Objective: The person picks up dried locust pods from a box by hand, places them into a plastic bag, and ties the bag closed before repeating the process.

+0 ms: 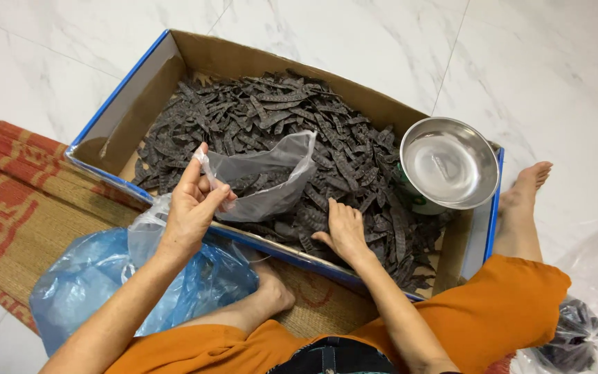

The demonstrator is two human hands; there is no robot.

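A wide cardboard box with blue outer sides lies on the floor, filled with several dark dried pods. My left hand pinches the rim of a clear plastic bag and holds it open over the pods; some pods lie inside it. My right hand rests palm down on the pods near the box's front wall, its fingers curled into the pile. A shiny steel bowl sits in the box's right corner.
A crumpled blue plastic bag lies by my left knee on a red and tan woven mat. At the lower right a clear bag holds dark pods. My orange-clad legs flank the box on white marble floor.
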